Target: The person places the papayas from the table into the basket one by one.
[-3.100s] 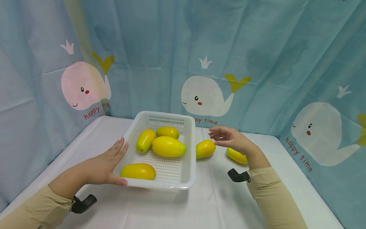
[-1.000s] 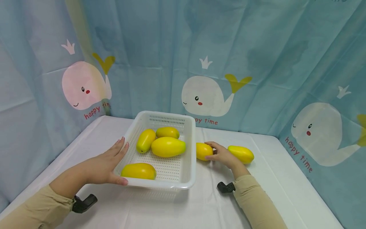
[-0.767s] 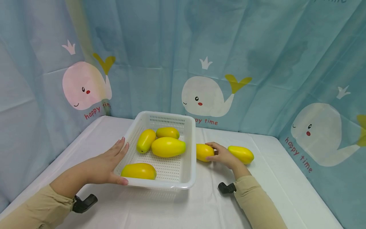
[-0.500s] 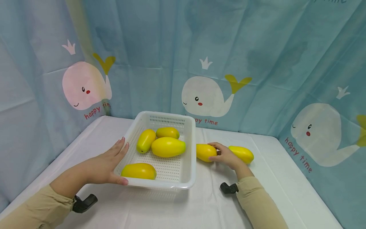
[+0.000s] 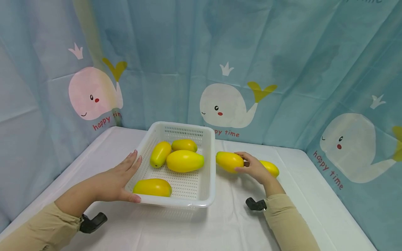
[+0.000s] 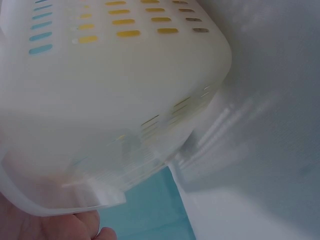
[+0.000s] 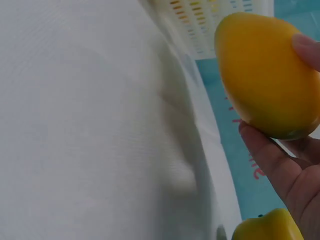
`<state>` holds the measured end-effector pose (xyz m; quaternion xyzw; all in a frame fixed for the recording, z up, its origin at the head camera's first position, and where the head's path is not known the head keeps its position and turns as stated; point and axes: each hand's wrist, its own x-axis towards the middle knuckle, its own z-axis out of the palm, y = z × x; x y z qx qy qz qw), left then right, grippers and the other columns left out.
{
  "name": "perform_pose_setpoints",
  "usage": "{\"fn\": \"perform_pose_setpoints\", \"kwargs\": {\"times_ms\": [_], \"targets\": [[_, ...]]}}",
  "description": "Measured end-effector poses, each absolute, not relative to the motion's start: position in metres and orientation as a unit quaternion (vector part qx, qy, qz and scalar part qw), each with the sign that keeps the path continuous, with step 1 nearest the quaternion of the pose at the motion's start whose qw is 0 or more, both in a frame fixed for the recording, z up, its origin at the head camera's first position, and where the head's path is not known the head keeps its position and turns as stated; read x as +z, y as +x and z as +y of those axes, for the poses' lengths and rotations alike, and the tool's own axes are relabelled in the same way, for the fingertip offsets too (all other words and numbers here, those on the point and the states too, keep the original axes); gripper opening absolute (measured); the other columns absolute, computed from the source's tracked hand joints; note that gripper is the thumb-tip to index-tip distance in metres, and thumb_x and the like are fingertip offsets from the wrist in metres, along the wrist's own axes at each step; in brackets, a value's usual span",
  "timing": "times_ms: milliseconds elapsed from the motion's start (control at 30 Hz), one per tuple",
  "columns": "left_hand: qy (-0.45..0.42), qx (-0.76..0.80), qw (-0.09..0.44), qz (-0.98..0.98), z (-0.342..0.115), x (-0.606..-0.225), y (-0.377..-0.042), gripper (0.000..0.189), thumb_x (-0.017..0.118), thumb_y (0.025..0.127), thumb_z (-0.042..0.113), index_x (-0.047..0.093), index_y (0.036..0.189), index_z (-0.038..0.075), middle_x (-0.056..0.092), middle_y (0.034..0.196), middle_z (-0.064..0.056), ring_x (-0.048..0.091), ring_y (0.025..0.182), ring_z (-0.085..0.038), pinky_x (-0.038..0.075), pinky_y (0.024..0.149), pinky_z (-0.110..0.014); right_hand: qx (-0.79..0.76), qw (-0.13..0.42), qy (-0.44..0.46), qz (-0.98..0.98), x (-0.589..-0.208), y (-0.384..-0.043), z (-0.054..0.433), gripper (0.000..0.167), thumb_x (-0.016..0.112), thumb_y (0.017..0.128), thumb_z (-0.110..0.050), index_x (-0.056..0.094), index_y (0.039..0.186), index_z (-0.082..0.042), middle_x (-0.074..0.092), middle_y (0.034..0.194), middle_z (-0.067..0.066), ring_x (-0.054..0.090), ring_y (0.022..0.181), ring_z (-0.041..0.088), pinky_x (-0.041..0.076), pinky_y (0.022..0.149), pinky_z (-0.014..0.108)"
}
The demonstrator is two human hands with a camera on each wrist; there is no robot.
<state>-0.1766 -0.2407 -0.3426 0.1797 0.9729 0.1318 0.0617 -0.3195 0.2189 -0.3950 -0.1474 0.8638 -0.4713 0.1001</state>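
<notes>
In the head view my right hand (image 5: 255, 169) grips one end of a yellow papaya (image 5: 229, 161), just right of the white basket (image 5: 211, 167). The right wrist view shows this papaya (image 7: 265, 75) between thumb and fingers, raised off the cloth. My left hand (image 5: 110, 183) lies along the basket's left side with straight fingers, its thumb touching the near rim. Inside the basket are several papayas, a large one (image 5: 184, 161) in the middle and another (image 5: 152, 187) at the near left. In the left wrist view the basket's wall (image 6: 100, 85) hides most of that hand.
One more papaya (image 5: 270, 168) lies on the white tablecloth (image 5: 232, 223), partly behind the right hand. A blue whale-print curtain (image 5: 163, 94) stands behind and beside the table.
My right hand came down to the papaya beside the basket and took hold of it. It has since drawn it slightly right and up. The left hand and basket keep their place.
</notes>
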Motion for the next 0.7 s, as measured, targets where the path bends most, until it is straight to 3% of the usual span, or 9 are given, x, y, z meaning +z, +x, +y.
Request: {"fn": "perform_pose_setpoints", "kwargs": {"times_ms": [700], "targets": [[0.187,0.13,0.058,0.972,-0.241,-0.341,-0.176,0.126,0.059,0.058,0.077,0.005,0.147,0.005,-0.008,0.152,-0.018,0.004,0.138,-0.038,0.024,0.102,-0.058,-0.475,0.08,-0.182,0.857,-0.351,-0.316,0.227,0.069,0.075,0.074,-0.037,0.042,0.133,-0.022,0.046,0.129,0.004,0.051,0.109,0.027,0.042,0.094,0.044]]}}
